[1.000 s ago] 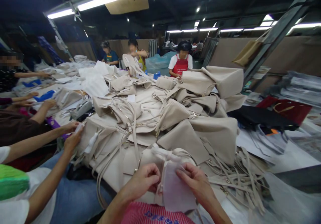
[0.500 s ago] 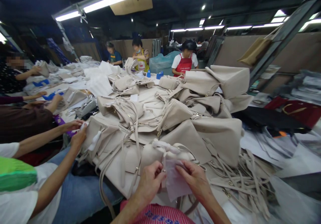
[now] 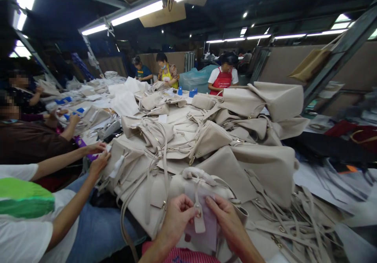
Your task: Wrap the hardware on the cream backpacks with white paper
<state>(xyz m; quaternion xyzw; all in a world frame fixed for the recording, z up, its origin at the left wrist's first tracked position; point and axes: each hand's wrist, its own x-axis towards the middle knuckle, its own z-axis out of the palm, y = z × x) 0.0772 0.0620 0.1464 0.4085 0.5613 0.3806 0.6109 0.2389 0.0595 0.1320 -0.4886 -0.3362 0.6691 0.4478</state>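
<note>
Close in front of me, a beige bag (image 3: 173, 185) has its handle wrapped in white material (image 3: 198, 175). A beige tag (image 3: 200, 224) hangs from the handle on a thin strap. My left hand (image 3: 180, 217) pinches the tag near its small metal fitting. A translucent whitish sheet (image 3: 208, 231) lies behind the tag. My right hand (image 3: 225, 216) holds the sheet's upper right edge between thumb and fingers.
Beige bags (image 3: 259, 168) are heaped across the table. Loose straps (image 3: 294, 223) lie at the right. At the left, a co-worker's hands (image 3: 101, 155) work on another bag. More people sit farther back, near blue dispensers (image 3: 193, 92).
The tag now shows in front of the sheet, with my left hand at its fitting. My right hand still holds the sheet. The whole view has shifted slightly.
</note>
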